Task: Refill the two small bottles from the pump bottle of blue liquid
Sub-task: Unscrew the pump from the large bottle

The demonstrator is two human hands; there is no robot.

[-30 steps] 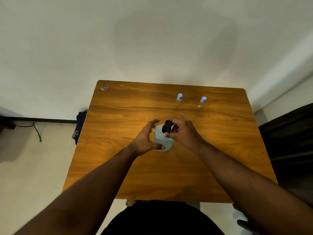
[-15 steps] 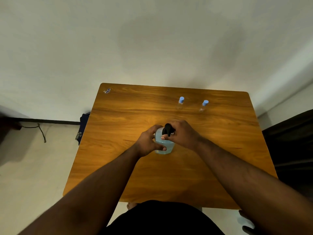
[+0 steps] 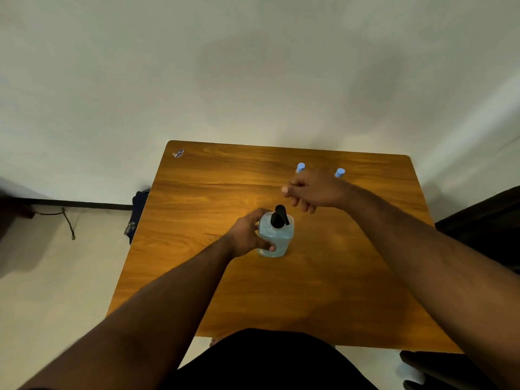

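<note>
The pump bottle of blue liquid [image 3: 277,237], with a black pump head, stands upright in the middle of the wooden table [image 3: 309,291]. My left hand [image 3: 247,235] grips its left side. My right hand [image 3: 312,190] hovers beyond the bottle, empty, fingers loosely curled, just in front of the two small bottles. Only their blue caps show: the left small bottle [image 3: 300,166] and the right small bottle [image 3: 339,172], both upright near the table's far edge, their bodies hidden behind my hand.
A small crumpled wrapper [image 3: 178,153] lies at the table's far left corner. A dark bag [image 3: 138,212] leans by the table's left side on the floor, near a cable [image 3: 67,220]. A dark seat [image 3: 484,220] stands to the right.
My right hand has left the pump head and moved away toward the two small bottles. My left hand has closed around the pump bottle's side and stays there.
</note>
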